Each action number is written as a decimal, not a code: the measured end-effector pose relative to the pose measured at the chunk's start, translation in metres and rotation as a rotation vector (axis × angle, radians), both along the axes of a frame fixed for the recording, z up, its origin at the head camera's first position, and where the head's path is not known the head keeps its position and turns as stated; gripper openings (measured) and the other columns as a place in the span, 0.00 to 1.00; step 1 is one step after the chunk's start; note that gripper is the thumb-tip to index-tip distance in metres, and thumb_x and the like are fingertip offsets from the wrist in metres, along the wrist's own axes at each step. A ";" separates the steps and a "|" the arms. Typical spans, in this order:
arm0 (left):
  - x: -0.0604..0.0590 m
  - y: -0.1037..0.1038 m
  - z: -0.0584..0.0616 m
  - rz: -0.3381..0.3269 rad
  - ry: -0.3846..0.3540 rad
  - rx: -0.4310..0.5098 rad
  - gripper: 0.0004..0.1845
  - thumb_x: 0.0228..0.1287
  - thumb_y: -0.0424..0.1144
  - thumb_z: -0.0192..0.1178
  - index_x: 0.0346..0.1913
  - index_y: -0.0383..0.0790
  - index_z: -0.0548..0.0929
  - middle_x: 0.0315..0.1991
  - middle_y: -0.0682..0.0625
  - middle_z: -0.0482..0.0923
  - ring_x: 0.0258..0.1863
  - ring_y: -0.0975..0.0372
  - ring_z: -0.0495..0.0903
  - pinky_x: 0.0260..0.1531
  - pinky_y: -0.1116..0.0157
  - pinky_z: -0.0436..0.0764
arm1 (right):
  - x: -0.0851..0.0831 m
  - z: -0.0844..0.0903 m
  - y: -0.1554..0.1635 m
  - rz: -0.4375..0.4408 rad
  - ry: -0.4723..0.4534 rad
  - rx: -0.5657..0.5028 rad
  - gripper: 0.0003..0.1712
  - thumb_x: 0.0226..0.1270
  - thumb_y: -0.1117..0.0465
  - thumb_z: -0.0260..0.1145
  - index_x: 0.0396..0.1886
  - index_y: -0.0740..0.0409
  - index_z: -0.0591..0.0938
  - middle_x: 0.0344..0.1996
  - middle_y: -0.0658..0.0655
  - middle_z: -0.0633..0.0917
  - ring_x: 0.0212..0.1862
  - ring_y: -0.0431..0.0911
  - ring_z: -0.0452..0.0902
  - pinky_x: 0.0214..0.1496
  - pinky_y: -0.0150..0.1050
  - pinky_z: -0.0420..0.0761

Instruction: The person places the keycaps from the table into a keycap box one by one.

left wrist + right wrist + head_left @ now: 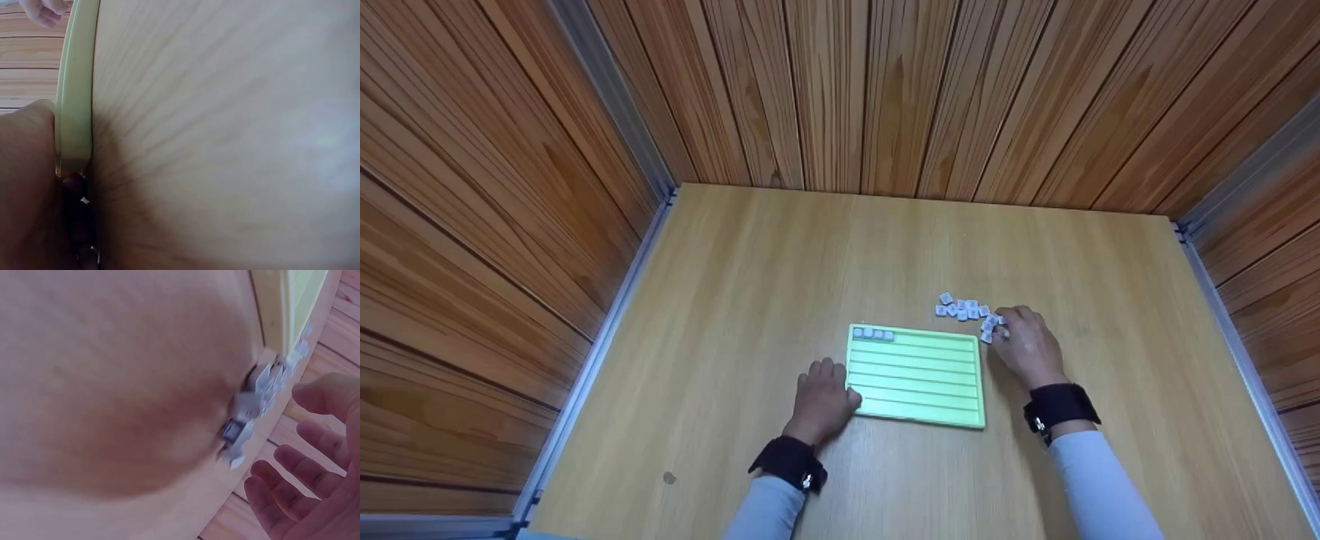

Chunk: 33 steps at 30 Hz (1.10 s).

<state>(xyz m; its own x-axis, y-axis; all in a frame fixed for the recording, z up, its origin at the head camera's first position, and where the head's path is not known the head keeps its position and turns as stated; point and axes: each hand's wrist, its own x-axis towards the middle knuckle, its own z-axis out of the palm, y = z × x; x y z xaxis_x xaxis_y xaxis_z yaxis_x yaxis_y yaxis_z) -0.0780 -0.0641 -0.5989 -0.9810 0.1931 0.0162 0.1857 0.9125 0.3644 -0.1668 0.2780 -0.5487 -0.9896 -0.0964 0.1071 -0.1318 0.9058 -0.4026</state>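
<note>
A light green ridged tray (916, 391) lies on the table with several small whitish cube-like blocks (874, 334) lined up in its top left row. My left hand (823, 397) holds the tray's left edge, thumb over the rim and fingers alongside it; in the left wrist view, the fingertips (73, 183) are dark against the tray's end. Beyond the tray's upper right corner lies a loose group of similar blocks (962, 310). My right hand (1029, 345) is at the near end of this group; the right wrist view shows its fingers (306, 467) spread, holding nothing, beside the blocks.
The wooden table (780, 262) is enclosed by plank walls (885, 97) at the back and sides, with metal rails (607, 345) along its side edges. A small dark spot (669, 478) marks the table at the lower left. Both wrists wear black bands (1061, 405).
</note>
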 end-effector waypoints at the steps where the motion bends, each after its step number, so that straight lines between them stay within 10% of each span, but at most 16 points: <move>1: 0.000 0.000 -0.001 0.001 0.007 -0.003 0.11 0.58 0.44 0.52 0.30 0.43 0.64 0.32 0.52 0.55 0.33 0.57 0.56 0.32 0.61 0.57 | -0.001 0.000 0.002 -0.005 -0.009 0.001 0.25 0.61 0.66 0.69 0.58 0.69 0.79 0.55 0.73 0.78 0.58 0.67 0.73 0.54 0.61 0.75; 33: -0.003 0.001 -0.009 0.017 -0.015 -0.013 0.11 0.58 0.46 0.53 0.34 0.42 0.69 0.33 0.52 0.59 0.35 0.57 0.59 0.33 0.60 0.60 | -0.036 -0.004 0.025 -0.054 -0.135 0.044 0.22 0.63 0.70 0.64 0.57 0.72 0.79 0.53 0.75 0.78 0.54 0.68 0.75 0.51 0.60 0.77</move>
